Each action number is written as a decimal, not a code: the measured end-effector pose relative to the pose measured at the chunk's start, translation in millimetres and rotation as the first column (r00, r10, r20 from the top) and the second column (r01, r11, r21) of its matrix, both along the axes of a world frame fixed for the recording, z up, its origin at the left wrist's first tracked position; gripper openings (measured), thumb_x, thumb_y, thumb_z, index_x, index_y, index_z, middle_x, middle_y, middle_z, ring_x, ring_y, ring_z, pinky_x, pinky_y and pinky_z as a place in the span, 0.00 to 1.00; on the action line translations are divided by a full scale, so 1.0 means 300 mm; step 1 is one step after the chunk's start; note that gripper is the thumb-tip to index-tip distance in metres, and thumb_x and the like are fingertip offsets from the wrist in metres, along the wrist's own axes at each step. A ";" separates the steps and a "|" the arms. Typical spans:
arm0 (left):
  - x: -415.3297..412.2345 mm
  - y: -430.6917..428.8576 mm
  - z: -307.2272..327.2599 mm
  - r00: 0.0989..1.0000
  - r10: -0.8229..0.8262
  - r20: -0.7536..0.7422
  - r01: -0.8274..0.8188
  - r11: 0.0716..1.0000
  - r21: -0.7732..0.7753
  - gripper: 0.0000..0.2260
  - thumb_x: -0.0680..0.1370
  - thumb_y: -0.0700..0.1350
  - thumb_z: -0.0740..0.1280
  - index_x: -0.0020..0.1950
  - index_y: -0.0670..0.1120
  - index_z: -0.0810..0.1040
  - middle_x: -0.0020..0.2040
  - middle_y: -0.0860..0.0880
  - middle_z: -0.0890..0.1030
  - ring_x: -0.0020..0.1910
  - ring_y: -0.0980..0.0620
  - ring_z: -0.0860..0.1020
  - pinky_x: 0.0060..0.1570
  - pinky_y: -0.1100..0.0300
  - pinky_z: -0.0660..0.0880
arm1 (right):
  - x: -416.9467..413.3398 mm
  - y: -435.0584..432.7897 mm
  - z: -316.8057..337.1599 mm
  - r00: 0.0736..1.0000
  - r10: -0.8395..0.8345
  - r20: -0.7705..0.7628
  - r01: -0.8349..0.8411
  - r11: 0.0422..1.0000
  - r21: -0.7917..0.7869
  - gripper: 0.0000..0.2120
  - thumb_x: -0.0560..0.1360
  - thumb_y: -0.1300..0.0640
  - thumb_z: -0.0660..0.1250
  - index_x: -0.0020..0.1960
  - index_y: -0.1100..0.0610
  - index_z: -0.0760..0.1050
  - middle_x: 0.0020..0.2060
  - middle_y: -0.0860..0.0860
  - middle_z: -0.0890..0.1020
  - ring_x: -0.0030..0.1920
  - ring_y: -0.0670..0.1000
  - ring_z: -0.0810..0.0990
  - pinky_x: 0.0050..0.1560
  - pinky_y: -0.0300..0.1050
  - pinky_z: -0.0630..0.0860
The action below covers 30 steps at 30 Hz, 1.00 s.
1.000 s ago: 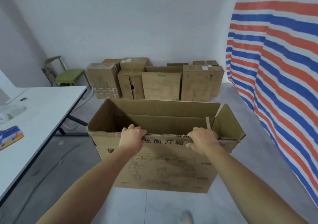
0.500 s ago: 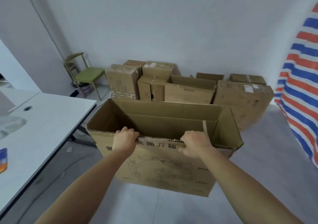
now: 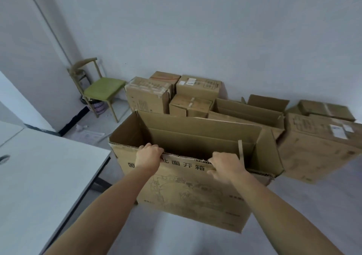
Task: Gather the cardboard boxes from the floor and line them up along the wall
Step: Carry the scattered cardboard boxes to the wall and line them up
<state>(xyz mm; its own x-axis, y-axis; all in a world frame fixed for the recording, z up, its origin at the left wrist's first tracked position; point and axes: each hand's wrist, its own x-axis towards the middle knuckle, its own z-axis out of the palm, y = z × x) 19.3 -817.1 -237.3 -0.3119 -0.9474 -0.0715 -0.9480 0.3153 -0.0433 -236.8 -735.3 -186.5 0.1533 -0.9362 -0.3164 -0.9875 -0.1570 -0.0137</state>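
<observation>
Both the left hand (image 3: pixel 149 156) and right hand (image 3: pixel 225 165) gripped the open cardboard box (image 3: pixel 193 188), carried closer to the stacked boxes (image 3: pixel 197 96) against the wall (image 3: pixel 195 29), nearly ready to set down.

Pale grey wall (image 3: pixel 195 29), grey floor (image 3: pixel 313 205), white table (image 3: pixel 39 176), green-seated chair (image 3: pixel 103 88)

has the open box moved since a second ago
Yes. The open box has come forward toward the stacked boxes behind it; its far rim now overlaps them.
</observation>
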 end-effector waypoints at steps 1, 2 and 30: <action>0.008 -0.077 0.001 1.000 0.001 0.006 -0.001 1.000 0.019 0.05 0.80 0.47 0.66 0.52 0.50 0.80 0.51 0.50 0.80 0.55 0.47 0.74 0.55 0.54 0.71 | 0.011 -0.075 -0.006 1.000 0.002 0.003 -0.002 1.000 0.004 0.16 0.81 0.44 0.64 0.59 0.54 0.78 0.53 0.50 0.76 0.51 0.54 0.80 0.52 0.52 0.79; 0.017 -0.159 0.002 1.000 -0.006 0.011 0.005 0.999 0.038 0.05 0.80 0.46 0.66 0.53 0.50 0.80 0.50 0.50 0.80 0.55 0.47 0.74 0.55 0.54 0.71 | 0.020 -0.155 -0.011 1.000 0.001 0.008 -0.001 1.000 0.013 0.16 0.80 0.44 0.64 0.60 0.54 0.78 0.53 0.50 0.76 0.50 0.54 0.80 0.52 0.52 0.79; 0.505 -2.086 -0.782 0.925 -0.068 0.373 -0.061 0.944 0.324 0.12 0.78 0.41 0.65 0.59 0.53 0.78 0.55 0.51 0.77 0.57 0.47 0.72 0.60 0.49 0.69 | 0.476 -2.069 -0.996 0.985 -0.116 0.126 0.072 0.947 0.314 0.20 0.79 0.62 0.63 0.69 0.52 0.74 0.60 0.51 0.76 0.61 0.53 0.72 0.53 0.48 0.74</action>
